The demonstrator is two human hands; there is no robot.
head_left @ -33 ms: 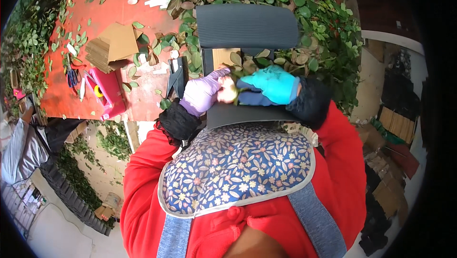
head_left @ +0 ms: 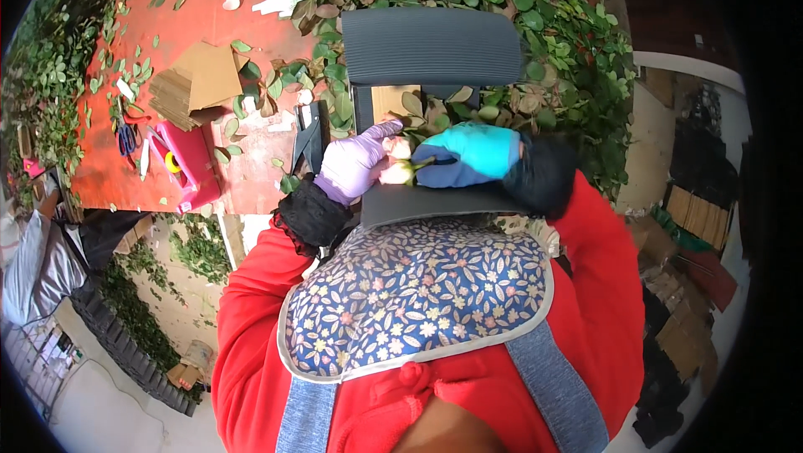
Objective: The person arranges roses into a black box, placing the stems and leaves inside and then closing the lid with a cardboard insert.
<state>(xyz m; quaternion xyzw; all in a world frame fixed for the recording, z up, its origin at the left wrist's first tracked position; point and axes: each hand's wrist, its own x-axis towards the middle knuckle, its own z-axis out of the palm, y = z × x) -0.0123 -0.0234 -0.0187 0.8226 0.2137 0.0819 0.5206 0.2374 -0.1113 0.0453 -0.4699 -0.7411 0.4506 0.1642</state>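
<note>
Left hand (head_left: 350, 167) touches pale rose heads (head_left: 397, 172) from their 9 o'clock; grip hidden, can't tell. Right hand (head_left: 478, 153), at 3 o'clock, pinches green stem (head_left: 424, 162). Hard squeeze could bruise heads; twist might snap stem.

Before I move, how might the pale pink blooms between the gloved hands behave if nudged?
The blooms look light, being small beside the left hand. Bare and soft-looking, they would probably bruise under a hard squeeze. Being rounded, they may roll if the right hand pushes sideways.
</note>
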